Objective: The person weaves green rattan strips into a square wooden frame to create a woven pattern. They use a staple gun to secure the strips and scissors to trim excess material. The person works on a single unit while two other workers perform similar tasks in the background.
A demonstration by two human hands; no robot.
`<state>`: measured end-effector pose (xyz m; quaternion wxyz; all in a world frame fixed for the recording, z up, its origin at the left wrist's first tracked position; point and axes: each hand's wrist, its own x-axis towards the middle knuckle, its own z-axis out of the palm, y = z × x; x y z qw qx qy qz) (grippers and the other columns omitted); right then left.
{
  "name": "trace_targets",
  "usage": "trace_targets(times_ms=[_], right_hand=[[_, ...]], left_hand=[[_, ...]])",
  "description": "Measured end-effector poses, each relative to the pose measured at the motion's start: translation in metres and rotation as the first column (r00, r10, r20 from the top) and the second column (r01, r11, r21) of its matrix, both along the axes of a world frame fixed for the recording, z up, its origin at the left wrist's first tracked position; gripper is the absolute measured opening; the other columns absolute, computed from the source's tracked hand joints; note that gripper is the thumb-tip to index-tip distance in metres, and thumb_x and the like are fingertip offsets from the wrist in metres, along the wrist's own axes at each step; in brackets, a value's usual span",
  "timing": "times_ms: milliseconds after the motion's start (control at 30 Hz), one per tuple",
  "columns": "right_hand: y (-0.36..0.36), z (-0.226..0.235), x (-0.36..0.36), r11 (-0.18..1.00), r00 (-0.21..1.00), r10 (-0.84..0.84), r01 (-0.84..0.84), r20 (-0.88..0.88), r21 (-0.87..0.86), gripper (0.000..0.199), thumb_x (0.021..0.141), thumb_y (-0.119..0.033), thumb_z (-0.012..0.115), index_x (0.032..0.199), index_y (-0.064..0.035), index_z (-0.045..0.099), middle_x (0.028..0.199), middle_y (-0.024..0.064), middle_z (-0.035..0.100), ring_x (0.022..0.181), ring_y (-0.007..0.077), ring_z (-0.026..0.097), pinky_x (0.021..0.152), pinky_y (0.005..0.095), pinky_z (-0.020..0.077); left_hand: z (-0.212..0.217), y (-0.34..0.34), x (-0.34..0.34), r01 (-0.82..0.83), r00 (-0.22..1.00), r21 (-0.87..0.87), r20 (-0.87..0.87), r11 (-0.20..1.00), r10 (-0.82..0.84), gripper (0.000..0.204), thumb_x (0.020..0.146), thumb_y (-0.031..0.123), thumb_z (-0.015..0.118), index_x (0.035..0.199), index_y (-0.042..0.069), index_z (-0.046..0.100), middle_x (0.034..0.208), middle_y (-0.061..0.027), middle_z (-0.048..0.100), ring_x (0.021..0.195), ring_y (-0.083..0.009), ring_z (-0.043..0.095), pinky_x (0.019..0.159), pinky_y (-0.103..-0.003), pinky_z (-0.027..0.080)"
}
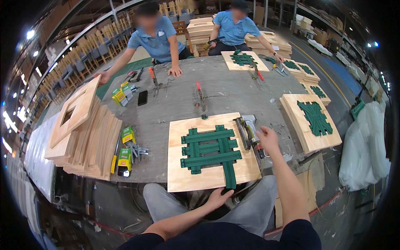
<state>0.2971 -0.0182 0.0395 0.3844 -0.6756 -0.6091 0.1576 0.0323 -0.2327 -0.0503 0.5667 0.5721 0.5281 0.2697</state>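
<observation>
A square plywood board lies in front of me at the table's near edge. Green webbing straps are interlaced across it in a grid. One strap tail runs down over the board's near edge, and my left hand is closed on its end. On the board's right side rests a staple gun, lying on its side. My right hand is just right of the gun, fingers loosely bent and apart, with nothing visible in them; I see no grip on the gun.
Plywood frames are stacked at left, a person's hand on the top one. Staple boxes, a phone and pliers-like tools lie about. Webbed boards are piled at right. Two people in blue work across the table.
</observation>
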Motion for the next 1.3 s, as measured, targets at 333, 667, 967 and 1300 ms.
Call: trace_targets(times_ms=[333, 667, 967, 1300], right_hand=[[-0.196, -0.023, -0.009, 0.917, 0.793, -0.075, -0.184, -0.604, -0.355, 0.027, 0.105, -0.019, 0.058, 0.119, 0.0025, 0.068, 0.099, 0.0115, 0.074, 0.082, 0.018, 0.072, 0.071, 0.0301, 0.0567], [-0.163, -0.027, -0.067, 0.524, 0.56, -0.191, -0.637, -0.807, -0.566, 0.048, 0.111, -0.037, 0.045, 0.126, 0.0059, 0.06, 0.109, 0.0172, 0.073, 0.09, 0.0256, 0.073, 0.079, 0.0391, 0.0593], [-0.15, -0.031, -0.104, 0.501, 0.187, -0.421, -0.768, -0.888, -0.399, 0.046, 0.114, -0.035, 0.035, 0.135, 0.0017, 0.053, 0.113, 0.0151, 0.069, 0.093, 0.0292, 0.07, 0.085, 0.0419, 0.0586], [-0.189, -0.042, -0.118, 0.658, 0.246, -0.418, -0.582, -0.875, -0.478, 0.029, 0.113, -0.034, 0.041, 0.105, -0.0086, 0.053, 0.07, -0.0033, 0.048, 0.05, 0.0084, 0.036, 0.047, 0.0275, 0.0293]], left_hand=[[0.005, 0.004, 0.0, 0.112, 0.992, 0.153, -0.075, 0.982, -0.101, 0.05, 0.103, 0.045, 0.06, 0.088, -0.002, 0.069, 0.066, -0.0146, 0.063, 0.063, -0.024, 0.063, 0.062, -0.042, 0.047], [0.022, -0.044, -0.006, 0.222, 0.969, -0.046, 0.121, 0.974, -0.215, 0.04, 0.106, 0.035, 0.062, 0.085, 0.002, 0.068, 0.069, 0.0091, 0.052, 0.067, -0.0027, 0.042, 0.057, -0.027, 0.037], [0.048, -0.073, 0.004, 0.552, 0.832, -0.018, 0.078, 0.834, -0.549, 0.053, 0.106, 0.045, 0.058, 0.077, 0.0, 0.057, 0.061, -0.004, 0.044, 0.06, -0.0144, 0.042, 0.056, -0.036, 0.039], [0.077, -0.032, -0.041, 0.758, 0.542, 0.025, -0.58, 0.652, -0.608, 0.046, 0.1, 0.049, 0.057, 0.102, 0.005, 0.071, 0.094, -0.021, 0.072, 0.09, -0.0411, 0.07, 0.081, -0.051, 0.055]])
